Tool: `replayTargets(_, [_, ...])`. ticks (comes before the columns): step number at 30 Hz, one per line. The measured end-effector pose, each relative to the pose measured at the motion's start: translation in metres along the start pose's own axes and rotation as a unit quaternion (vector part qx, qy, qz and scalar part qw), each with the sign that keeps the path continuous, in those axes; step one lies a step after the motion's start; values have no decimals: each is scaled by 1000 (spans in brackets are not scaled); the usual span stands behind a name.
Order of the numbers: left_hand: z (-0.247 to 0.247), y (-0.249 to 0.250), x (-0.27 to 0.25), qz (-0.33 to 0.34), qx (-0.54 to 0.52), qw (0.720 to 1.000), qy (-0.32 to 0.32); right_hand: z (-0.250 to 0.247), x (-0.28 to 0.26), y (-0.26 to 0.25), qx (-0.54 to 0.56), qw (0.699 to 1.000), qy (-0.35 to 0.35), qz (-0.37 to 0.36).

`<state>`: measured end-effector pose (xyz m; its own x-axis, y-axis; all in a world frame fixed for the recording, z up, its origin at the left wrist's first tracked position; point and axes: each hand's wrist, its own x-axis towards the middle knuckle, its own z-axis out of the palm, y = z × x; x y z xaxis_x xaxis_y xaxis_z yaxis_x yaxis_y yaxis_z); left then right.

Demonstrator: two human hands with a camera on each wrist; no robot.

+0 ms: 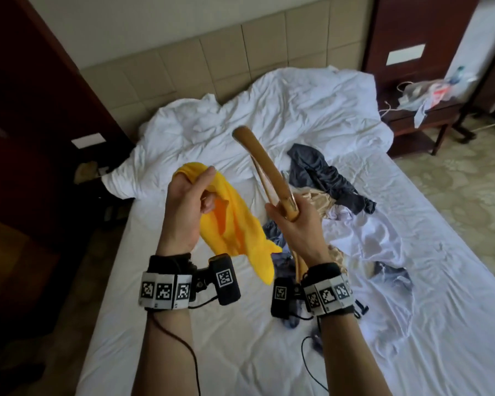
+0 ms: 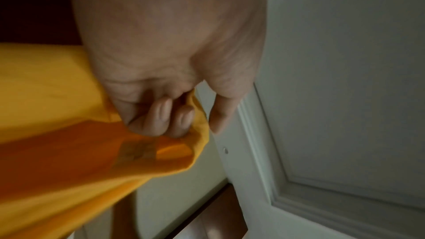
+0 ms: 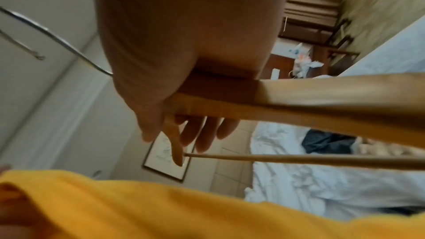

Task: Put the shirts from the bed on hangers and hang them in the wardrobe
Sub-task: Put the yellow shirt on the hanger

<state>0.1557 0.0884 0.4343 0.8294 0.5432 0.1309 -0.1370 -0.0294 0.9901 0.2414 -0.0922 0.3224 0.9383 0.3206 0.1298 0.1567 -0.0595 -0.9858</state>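
Yellow shirt (image 1: 235,224) (inner label unreadable) in left hand (image 1: 183,207); right hand (image 1: 295,224) grips hanger (image 1: 266,167).

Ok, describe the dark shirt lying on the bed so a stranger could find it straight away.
Start at the white bed. Beyond the wooden hanger lies a pile of clothes; the dark shirt is the crumpled grey-blue one at its far end, the only dark one among pale ones.

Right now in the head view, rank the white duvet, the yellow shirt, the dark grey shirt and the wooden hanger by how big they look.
1. white duvet
2. yellow shirt, though nearer the camera
3. dark grey shirt
4. wooden hanger, partly hidden by the right hand, so unsure against the grey shirt.
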Motion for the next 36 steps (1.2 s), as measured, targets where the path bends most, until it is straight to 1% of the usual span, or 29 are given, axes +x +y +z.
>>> replayTargets(2, [-22,12,-7,15,17,1000,-3,25,-2,-32,34,999,-18,-38])
replayTargets(5, [-51,22,-19,22,8,1000,19,69,-10,-63,59,994,-59,-68])
replayTargets(8, [-71,27,-27,33,-13,999,22,101,-21,-74,72,990,-95,-76])
replayTargets(11, [-92,33,-31,43,-16,998,38,118,-27,-80,69,988,-115,-71])
replayTargets(13, [-106,38,-32,45,-15,998,47,127,-31,-85,60,989,-115,-74])
replayTargets(15, [-115,43,-33,42,-14,998,49,136,-33,-91,43,989,-103,-93])
replayTargets(18, [-122,46,-34,39,4,998,51,141,-38,-100,42,988,-98,-113])
replayTargets(21, [-125,46,-33,41,26,997,61,138,-38,-106,54,988,-96,-113])
replayTargets(25, [-126,48,-33,44,26,996,70,137,-41,-111,68,987,-89,-116])
replayTargets(31, [-128,53,-35,45,20,997,66,131,-38,-115,62,984,-115,-125])
replayTargets(33, [-127,53,-35,50,44,995,76,133,-38,-117,54,984,-113,-125])
replayTargets(36, [-127,51,-36,76,118,986,93,137,-34,-115,45,986,-95,-130])
